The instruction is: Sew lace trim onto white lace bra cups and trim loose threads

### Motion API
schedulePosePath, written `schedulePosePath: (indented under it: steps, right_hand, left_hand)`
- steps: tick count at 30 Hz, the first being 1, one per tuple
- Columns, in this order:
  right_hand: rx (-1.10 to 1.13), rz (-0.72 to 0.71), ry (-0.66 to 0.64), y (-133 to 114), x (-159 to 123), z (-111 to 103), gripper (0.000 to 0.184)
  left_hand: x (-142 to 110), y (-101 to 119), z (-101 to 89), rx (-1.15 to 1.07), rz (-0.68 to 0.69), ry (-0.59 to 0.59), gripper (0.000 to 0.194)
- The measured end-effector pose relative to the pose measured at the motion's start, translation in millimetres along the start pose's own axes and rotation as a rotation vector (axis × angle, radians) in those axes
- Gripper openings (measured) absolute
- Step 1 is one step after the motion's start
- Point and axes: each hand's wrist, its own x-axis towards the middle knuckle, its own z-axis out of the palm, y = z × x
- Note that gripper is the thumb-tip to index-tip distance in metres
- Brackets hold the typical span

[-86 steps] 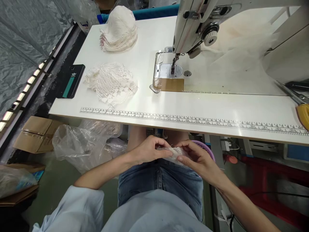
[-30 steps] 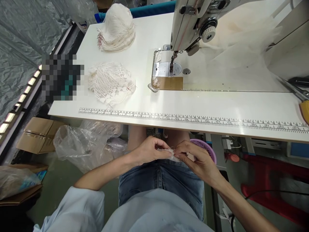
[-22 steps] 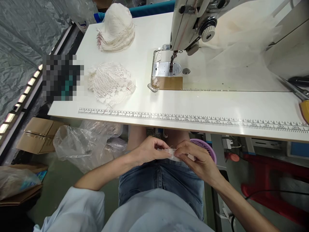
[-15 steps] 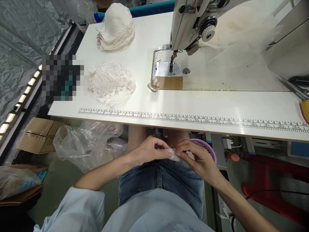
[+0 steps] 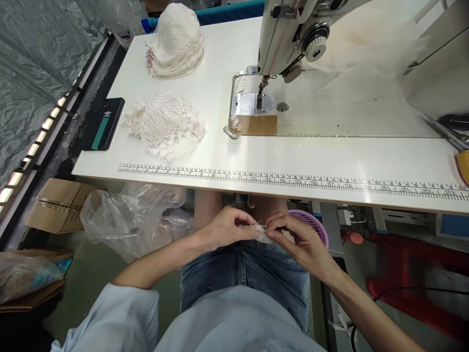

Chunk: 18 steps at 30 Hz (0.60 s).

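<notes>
Above my lap, a small piece of white fabric (image 5: 263, 237) with a frayed upper edge is pinched between both hands. My left hand (image 5: 234, 227) grips its left side between thumb and fingers. On the right side, my right hand (image 5: 293, 233) holds it with thumb and forefinger. Much of the piece is hidden behind the fingers. On the table lies a crumpled piece of white lace (image 5: 170, 127), and behind it a stack of white cup-shaped pieces (image 5: 178, 44) with reddish threads at the left edge.
A sewing machine (image 5: 293, 34) stands on the white table (image 5: 220, 156), which has a printed ruler along its front edge. A phone (image 5: 106, 124) lies at the left edge, scissors (image 5: 449, 137) at the right. Below are a purple basket (image 5: 311, 222), a plastic bag (image 5: 117, 222) and a cardboard box (image 5: 56, 205).
My hands stay almost in the same place, both still holding the white fabric. The lace on the table looks the same apart from its left end, which now shows more fully.
</notes>
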Motion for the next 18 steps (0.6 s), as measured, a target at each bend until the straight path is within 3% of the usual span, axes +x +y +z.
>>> schedulePosePath:
  steps: [18]
  right_hand:
    - [0.043, 0.125, 0.051, 4.4, 0.4, 2.3, 0.010]
  left_hand:
    - [0.0, 0.4, -2.3, 0.005, 0.024, -0.037, 0.019]
